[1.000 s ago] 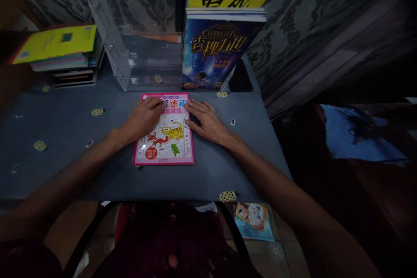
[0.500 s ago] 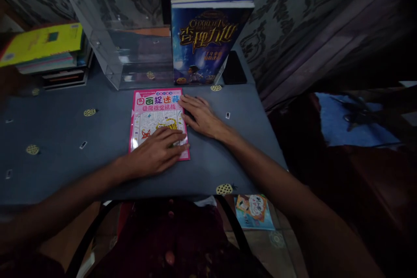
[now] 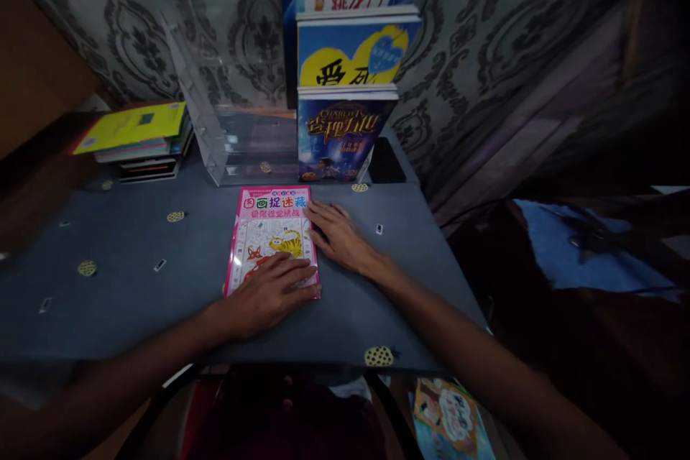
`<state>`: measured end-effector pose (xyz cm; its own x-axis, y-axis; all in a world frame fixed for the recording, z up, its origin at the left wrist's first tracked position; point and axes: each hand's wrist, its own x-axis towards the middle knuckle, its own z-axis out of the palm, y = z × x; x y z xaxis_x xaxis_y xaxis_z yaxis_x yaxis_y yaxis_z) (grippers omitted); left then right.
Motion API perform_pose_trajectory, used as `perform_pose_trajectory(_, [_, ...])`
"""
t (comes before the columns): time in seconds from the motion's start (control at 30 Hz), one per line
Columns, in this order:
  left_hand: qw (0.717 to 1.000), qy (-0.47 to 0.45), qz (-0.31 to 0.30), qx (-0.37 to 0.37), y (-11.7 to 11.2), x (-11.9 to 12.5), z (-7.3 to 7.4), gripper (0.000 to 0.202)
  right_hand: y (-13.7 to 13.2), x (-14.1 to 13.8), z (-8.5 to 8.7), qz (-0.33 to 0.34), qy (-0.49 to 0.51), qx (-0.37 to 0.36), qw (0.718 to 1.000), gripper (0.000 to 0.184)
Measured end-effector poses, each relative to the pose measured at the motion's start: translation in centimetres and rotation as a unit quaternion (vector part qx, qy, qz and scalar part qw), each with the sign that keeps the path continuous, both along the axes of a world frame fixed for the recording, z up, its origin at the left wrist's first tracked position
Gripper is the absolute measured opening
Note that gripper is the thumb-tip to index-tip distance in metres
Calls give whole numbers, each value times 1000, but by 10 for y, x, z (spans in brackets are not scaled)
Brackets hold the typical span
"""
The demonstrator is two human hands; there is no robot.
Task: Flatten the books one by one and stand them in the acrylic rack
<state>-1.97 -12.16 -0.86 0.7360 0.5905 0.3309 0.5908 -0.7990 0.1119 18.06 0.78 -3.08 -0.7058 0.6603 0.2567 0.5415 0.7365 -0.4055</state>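
Observation:
A pink-bordered picture book (image 3: pixel 269 230) with a fox and a striped cat on its cover lies on the grey-blue tablecloth (image 3: pixel 194 323). Across the book's lower part rests my left hand (image 3: pixel 272 291), palm down, its fingers stretched toward the right edge. Beside the upper right corner lies my right hand (image 3: pixel 339 236), fingers extended with the tips at the book's edge. Neither hand grips anything that shows. Part of the lower cover is hidden under my left hand.
Behind the book stands a clear acrylic rack (image 3: pixel 210 136), its right side holding a dark blue book (image 3: pixel 339 136) and a yellow-and-blue book (image 3: pixel 348 50). A dark flat object (image 3: pixel 387 160) lies to their right. Stacked books (image 3: pixel 145 136) sit back left; another book (image 3: pixel 450 413) is below the table edge.
The view has tilted upward, so the table sits lower and more of the books in the rack shows. Both hands keep about the same place on and beside the picture book.

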Motion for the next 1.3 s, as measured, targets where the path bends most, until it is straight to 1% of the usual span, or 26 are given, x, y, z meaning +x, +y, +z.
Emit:
perform_pose_trajectory(0.27, [1000,16,6,0,2,1,3,33,-2,0,6,3,-1,-2,1000,46])
perform_pose_trajectory(0.53, [1000,-4,14,23,12,3,0,28,5,-7,8,-20,-24,-8,999,46])
perform_pose_trajectory(0.67, [999,-19,11,30,14,3,0,26,12,-11,12,-9,-38,-3,999,44])
perform_pose_trajectory(0.77, [999,-16,17,22,14,4,2,26,22,-17,16,-4,-54,6,999,44])
perform_pose_trajectory(0.9, [1000,-19,21,9,13,4,2,26,35,-24,18,-52,-66,17,996,51])
perform_pose_trajectory(0.97, [1000,-24,20,2,13,4,2,26,39,-25,17,-70,-65,26,995,54])
perform_pose_trajectory(1.03, [999,-27,23,-12,12,5,4,26,41,-25,14,-73,-64,33,995,56])
perform_pose_trajectory(1.13, [997,-32,29,-58,15,3,10,26,43,-23,9,-70,-66,39,995,57])
perform_pose_trajectory(1.2, [995,-34,47,-79,24,-5,14,29,43,-23,6,-71,-68,40,994,57])
perform_pose_trajectory(1.23, [994,-32,68,-78,30,-11,15,30,44,-23,5,-71,-68,41,994,57])
perform_pose_trajectory(1.3, [988,-27,139,-56,47,-30,13,32,44,-23,4,-73,-67,43,994,56])
